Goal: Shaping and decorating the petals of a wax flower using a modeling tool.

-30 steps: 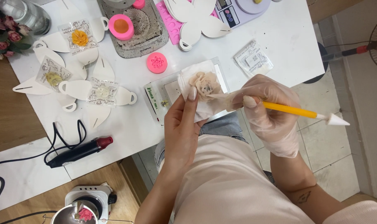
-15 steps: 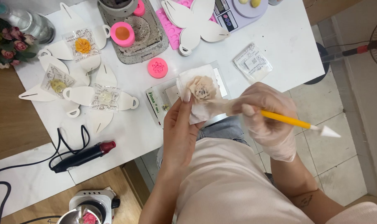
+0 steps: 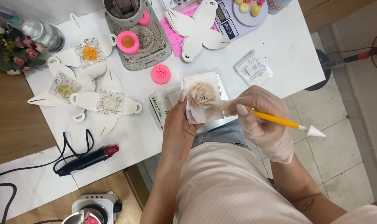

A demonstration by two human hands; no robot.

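Shifted slightly right and lower in frame since a second ago: paper square (image 3: 203,103) with the beige flower (image 3: 201,94), now just right of centre, over the table edge (image 3: 279,62). Left hand (image 3: 180,128) bare, below-left, fingers pinching the paper's left edge. Right hand (image 3: 265,120) gloved, just right, closed around the yellow tool (image 3: 275,119); long axis running down-right, near end at the flower.

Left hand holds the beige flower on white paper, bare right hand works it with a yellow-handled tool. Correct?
Not quite: the right hand is not bare, it wears a clear glove, as the head view shows. The rest holds: the left hand holds the beige flower on white paper, and the right works it with the yellow-handled tool.
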